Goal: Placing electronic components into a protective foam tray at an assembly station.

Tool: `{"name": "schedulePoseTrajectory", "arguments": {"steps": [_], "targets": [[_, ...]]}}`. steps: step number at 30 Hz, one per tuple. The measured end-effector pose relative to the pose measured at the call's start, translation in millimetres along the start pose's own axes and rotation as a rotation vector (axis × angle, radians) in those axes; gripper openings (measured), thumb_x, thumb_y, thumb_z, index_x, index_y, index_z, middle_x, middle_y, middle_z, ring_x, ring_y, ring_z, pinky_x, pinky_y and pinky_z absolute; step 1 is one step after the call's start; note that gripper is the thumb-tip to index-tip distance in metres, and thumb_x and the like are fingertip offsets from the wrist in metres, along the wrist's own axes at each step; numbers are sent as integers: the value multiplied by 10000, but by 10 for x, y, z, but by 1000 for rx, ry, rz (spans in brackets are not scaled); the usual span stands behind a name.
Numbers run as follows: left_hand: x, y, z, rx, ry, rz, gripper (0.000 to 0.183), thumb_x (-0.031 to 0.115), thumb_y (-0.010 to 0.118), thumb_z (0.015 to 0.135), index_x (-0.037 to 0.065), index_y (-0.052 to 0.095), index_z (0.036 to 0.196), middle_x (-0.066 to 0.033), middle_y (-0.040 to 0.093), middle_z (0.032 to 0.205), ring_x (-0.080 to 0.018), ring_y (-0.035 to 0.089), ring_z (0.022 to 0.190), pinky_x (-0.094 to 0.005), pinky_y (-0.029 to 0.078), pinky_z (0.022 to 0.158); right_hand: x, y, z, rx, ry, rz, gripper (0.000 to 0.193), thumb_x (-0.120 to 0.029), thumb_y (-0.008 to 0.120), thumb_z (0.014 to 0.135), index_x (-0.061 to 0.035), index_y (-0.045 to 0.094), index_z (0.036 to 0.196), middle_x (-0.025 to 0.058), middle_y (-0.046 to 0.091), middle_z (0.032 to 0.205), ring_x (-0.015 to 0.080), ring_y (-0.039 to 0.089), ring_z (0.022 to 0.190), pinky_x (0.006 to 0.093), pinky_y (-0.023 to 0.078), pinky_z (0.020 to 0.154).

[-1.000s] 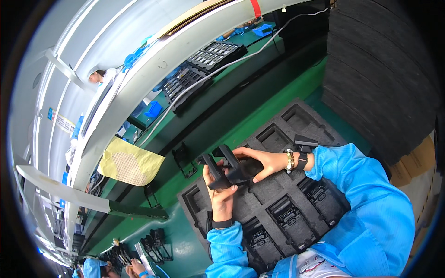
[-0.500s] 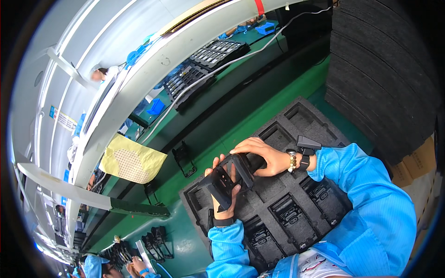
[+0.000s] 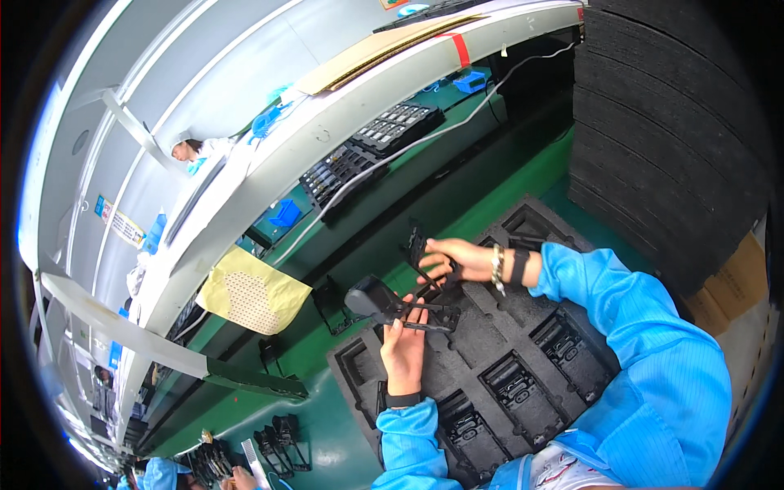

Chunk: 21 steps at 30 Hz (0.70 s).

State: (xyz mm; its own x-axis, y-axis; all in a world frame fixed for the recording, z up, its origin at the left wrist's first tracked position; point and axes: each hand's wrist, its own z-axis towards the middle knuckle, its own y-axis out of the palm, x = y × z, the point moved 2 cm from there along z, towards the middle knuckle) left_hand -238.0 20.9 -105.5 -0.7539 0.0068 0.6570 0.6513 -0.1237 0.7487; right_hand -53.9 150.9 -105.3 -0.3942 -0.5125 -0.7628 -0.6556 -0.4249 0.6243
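Observation:
My left hand (image 3: pixel 403 353) is closed on a black plastic housing (image 3: pixel 374 300), a blocky body with a thin frame stretching to the right past the fingertips. Up and to the right of it, my right hand (image 3: pixel 459 260) pinches a slim black plastic bracket (image 3: pixel 417 245), tilted and apart from the housing. Both hands are raised over a dark grey foam tray (image 3: pixel 468 354). Black moulded parts (image 3: pixel 514 390) lie in several of its near compartments. The fingers partly cover both held pieces, and their exact kind is hard to make out.
A tall stack of black foam sheets (image 3: pixel 665 147) stands at the right, with a cardboard box (image 3: pixel 725 286) below it. A white beam (image 3: pixel 269 143) crosses the upper left, and a yellow sheet (image 3: pixel 253 290) hangs there. Black frames (image 3: pixel 282 441) lie at lower left near co-workers.
The black pieces, close together between my hands before, are now apart. My right hand has drawn up and left with the bracket; my left has turned the housing. The whole view has shifted slightly.

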Motion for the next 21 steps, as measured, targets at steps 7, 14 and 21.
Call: {"name": "schedulePoseTrajectory", "arguments": {"steps": [7,14,21], "targets": [[40,-11,-17,64,7,42,492,117,615,913,56,450,1372,-160,493,1392,-337,455,1319,-435,368,1104,-309,-285,1085,318,-88,-609,352,-96,410,983,94,420,1279,241,587,1229,335,698,910,380,616,649],[-78,191,-13,8,-43,120,512,110,632,900,38,427,1363,-146,484,1390,-323,469,1299,-437,391,1076,-246,-1095,1638,561,-16,-1014,258,-127,584,850,17,665,1047,183,698,1072,296,705,948,409,570,717],[33,-81,-22,179,46,183,354,220,600,961,85,487,1268,-107,546,1314,-293,506,1254,-441,405,1047,-139,274,875,100,-653,-1251,403,-331,529,939,-18,636,1169,196,656,1155,346,611,1109,418,482,953]]}}
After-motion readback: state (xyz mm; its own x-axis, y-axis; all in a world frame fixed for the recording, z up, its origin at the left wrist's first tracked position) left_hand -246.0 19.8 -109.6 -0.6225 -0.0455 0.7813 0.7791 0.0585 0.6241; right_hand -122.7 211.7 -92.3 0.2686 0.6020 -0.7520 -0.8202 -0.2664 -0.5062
